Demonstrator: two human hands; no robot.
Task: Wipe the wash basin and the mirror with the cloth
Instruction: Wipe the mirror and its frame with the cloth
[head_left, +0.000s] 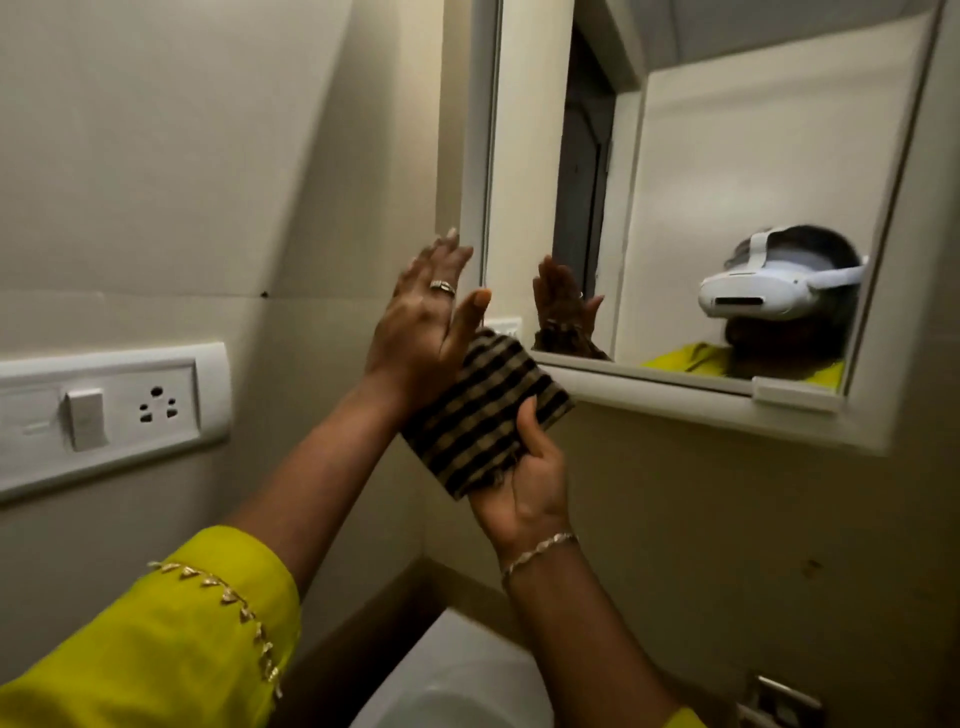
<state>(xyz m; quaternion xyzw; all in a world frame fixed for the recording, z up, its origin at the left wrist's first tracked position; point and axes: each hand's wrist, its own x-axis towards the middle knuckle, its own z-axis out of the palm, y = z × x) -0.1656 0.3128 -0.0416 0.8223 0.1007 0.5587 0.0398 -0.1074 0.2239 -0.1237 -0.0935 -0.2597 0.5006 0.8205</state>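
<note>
White-framed and hard, the mirror (727, 171) hangs on the wall above the wash basin (457, 680), whose pale rim shows at the bottom edge. Just below the mirror's lower left corner is the cloth (483, 410): folded, brown and tan stripes, soft and light by the look of it, likely best gripped around its folded edge. The right hand (524, 467) clasps its lower end, thumb over the fabric. The left hand (426, 317) is spread flat against its top.
</note>
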